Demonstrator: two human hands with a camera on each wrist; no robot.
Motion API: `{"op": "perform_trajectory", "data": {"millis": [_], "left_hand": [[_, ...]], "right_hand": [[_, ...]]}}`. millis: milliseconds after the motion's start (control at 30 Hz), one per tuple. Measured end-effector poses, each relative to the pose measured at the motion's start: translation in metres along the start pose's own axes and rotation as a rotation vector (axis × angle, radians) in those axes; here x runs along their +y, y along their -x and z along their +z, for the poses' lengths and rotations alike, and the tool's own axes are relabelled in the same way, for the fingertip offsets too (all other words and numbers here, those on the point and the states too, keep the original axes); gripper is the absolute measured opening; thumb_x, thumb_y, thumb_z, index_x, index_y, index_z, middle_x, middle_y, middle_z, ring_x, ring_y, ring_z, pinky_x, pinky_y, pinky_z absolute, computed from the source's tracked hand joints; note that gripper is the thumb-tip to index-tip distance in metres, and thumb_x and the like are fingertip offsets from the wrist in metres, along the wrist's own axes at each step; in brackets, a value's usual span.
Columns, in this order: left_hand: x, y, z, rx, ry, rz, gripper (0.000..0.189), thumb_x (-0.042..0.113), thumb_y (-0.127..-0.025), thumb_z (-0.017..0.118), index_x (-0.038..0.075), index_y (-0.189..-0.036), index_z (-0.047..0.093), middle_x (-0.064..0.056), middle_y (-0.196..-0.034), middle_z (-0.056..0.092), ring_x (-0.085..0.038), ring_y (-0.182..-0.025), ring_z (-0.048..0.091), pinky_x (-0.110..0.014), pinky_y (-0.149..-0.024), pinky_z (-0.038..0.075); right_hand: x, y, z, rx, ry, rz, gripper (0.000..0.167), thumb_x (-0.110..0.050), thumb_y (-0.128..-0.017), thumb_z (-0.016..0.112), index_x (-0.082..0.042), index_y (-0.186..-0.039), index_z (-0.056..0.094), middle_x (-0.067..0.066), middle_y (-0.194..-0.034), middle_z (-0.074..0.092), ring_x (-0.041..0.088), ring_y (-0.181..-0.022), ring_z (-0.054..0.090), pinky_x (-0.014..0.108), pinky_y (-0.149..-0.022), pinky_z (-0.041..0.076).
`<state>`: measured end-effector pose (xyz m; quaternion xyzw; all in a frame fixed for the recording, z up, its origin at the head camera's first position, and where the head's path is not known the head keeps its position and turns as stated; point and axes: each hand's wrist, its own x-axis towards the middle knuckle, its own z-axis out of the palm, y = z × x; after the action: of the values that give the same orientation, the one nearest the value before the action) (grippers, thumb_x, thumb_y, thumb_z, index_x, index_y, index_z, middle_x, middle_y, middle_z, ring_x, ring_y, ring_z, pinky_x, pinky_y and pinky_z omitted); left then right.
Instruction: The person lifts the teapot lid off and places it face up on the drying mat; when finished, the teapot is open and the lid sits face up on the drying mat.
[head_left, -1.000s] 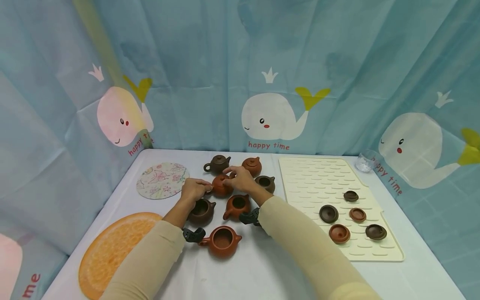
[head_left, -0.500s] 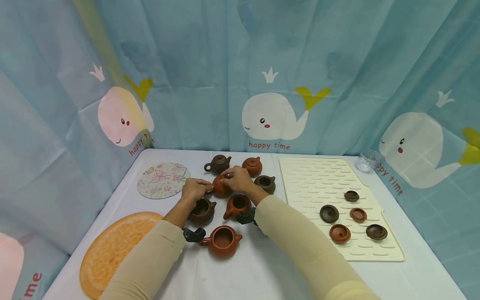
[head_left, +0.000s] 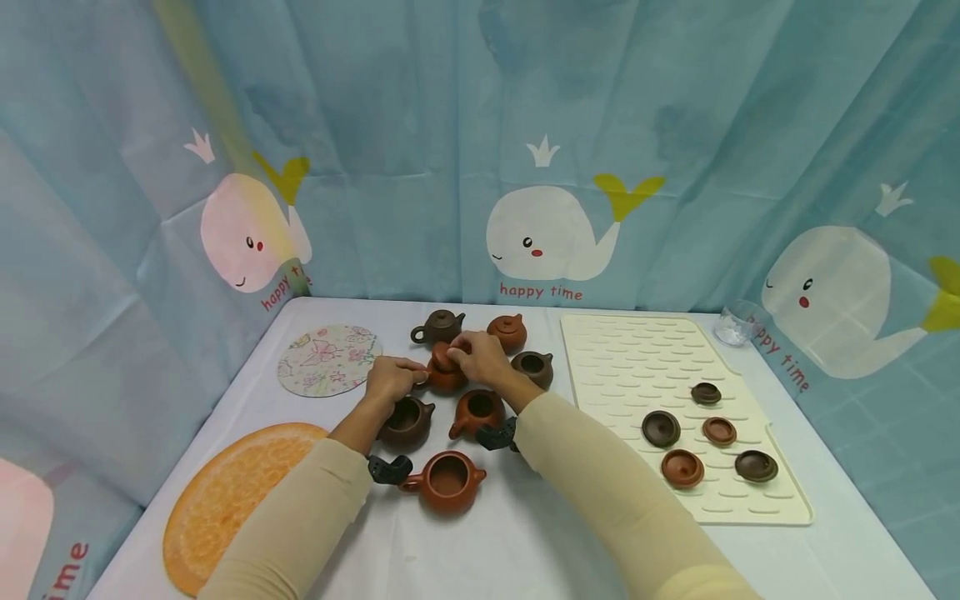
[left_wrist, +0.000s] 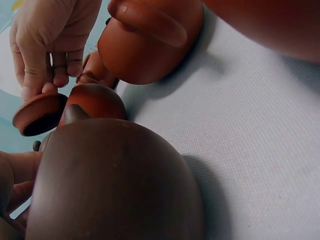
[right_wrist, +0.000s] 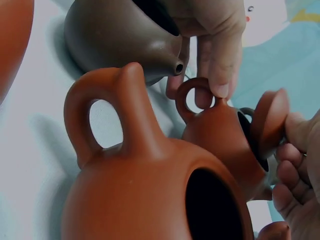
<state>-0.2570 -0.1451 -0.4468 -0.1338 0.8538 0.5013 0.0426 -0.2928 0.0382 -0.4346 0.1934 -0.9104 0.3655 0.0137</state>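
My left hand [head_left: 392, 380] pinches the looped handle of a reddish clay teapot [right_wrist: 220, 135], whose mouth lies uncovered in the right wrist view. Just above that mouth, my right hand [head_left: 482, 358] holds the teapot's lid [right_wrist: 270, 122] by its knob, tilted and raised off the rim. The hollow underside of this lid faces partly toward the left wrist camera. Around the hands stand a dark brown lidless pot [head_left: 407, 423], a red lidless pot [head_left: 478, 410] and a grey-brown lidless pot [head_left: 533, 368]. Nearest the body is another open red teapot [head_left: 447, 483].
Two lidded teapots, one dark [head_left: 441, 327] and one red [head_left: 507, 333], stand behind. Several loose lids lie on a cream mat [head_left: 622, 358] at the right. A clear cup [head_left: 735, 327] stands beyond it. Left are a floral round mat [head_left: 322, 362] and an orange-slice mat [head_left: 232, 483].
My right hand has taken the lid by its knob and lifted it off the reddish teapot, tilting it. My left hand stays at the handle.
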Motion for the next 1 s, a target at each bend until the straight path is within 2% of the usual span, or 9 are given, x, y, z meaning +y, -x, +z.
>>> {"op": "perform_trajectory", "data": {"millis": [267,367,500,600,667,767,867,1000], "left_hand": [[-0.001,0.0,0.001,0.008,-0.003,0.008,0.012,0.014,-0.086,0.072,0.006,-0.093,0.078,-0.007,-0.09,0.07,-0.025,-0.093,0.058,-0.039,-0.081,0.043],[0.0,0.0,0.001,0.011,-0.001,-0.003,0.011,0.014,-0.086,0.072,0.007,-0.092,0.078,-0.007,-0.089,0.07,-0.025,-0.092,0.058,-0.038,-0.08,0.043],[0.0,0.0,0.001,0.01,0.004,-0.016,0.011,0.015,-0.085,0.072,0.007,-0.091,0.078,-0.007,-0.09,0.07,-0.025,-0.093,0.057,-0.039,-0.081,0.042],[0.0,0.0,0.001,0.01,0.002,-0.015,0.011,0.015,-0.085,0.072,0.007,-0.091,0.078,-0.007,-0.09,0.07,-0.025,-0.093,0.057,-0.039,-0.081,0.042],[0.0,-0.001,0.001,0.012,0.0,-0.014,0.011,0.015,-0.085,0.072,0.008,-0.091,0.078,-0.007,-0.089,0.07,-0.026,-0.093,0.056,-0.039,-0.081,0.042],[0.0,-0.001,0.002,0.016,-0.003,-0.014,0.011,0.015,-0.085,0.072,0.008,-0.091,0.078,-0.006,-0.089,0.07,-0.025,-0.093,0.056,-0.039,-0.081,0.042],[0.0,-0.001,0.002,0.018,-0.007,-0.02,0.011,0.015,-0.085,0.072,0.008,-0.091,0.078,-0.006,-0.089,0.07,-0.025,-0.092,0.056,-0.038,-0.081,0.042],[0.0,0.0,0.002,0.018,-0.008,-0.025,0.011,0.015,-0.085,0.072,0.008,-0.092,0.078,-0.007,-0.09,0.07,-0.025,-0.092,0.056,-0.038,-0.081,0.042]], "right_hand": [[0.01,0.001,0.0,0.051,-0.11,0.055,0.012,-0.021,-0.096,0.063,-0.011,-0.094,0.069,-0.001,-0.084,0.062,0.015,-0.078,0.055,0.03,-0.069,0.046],[0.011,0.001,-0.001,0.067,-0.208,0.094,0.01,-0.019,-0.093,0.064,-0.01,-0.089,0.069,0.001,-0.081,0.064,0.016,-0.074,0.057,0.03,-0.065,0.047],[0.011,0.001,-0.002,0.075,-0.392,0.162,0.008,-0.015,-0.088,0.064,-0.007,-0.086,0.066,0.005,-0.078,0.064,0.017,-0.069,0.059,0.029,-0.062,0.05],[0.008,0.001,-0.003,0.063,-0.538,0.19,0.011,-0.011,-0.088,0.062,-0.004,-0.096,0.063,0.009,-0.079,0.065,0.02,-0.068,0.06,0.031,-0.062,0.052],[0.006,0.001,-0.005,0.043,-0.608,0.194,0.023,-0.007,-0.088,0.06,-0.005,-0.111,0.062,0.011,-0.079,0.065,0.021,-0.068,0.059,0.034,-0.063,0.051],[0.005,0.0,-0.006,0.008,-0.639,0.195,0.04,-0.004,-0.09,0.055,-0.013,-0.129,0.06,0.012,-0.082,0.063,0.023,-0.069,0.057,0.036,-0.062,0.051],[0.005,-0.001,-0.006,-0.023,-0.646,0.209,0.044,-0.002,-0.092,0.051,-0.018,-0.132,0.061,0.013,-0.085,0.06,0.023,-0.069,0.057,0.036,-0.062,0.051],[0.008,-0.001,-0.004,-0.041,-0.721,0.232,0.038,-0.004,-0.095,0.047,-0.012,-0.129,0.061,0.014,-0.083,0.058,0.022,-0.065,0.055,0.034,-0.06,0.05]]}}
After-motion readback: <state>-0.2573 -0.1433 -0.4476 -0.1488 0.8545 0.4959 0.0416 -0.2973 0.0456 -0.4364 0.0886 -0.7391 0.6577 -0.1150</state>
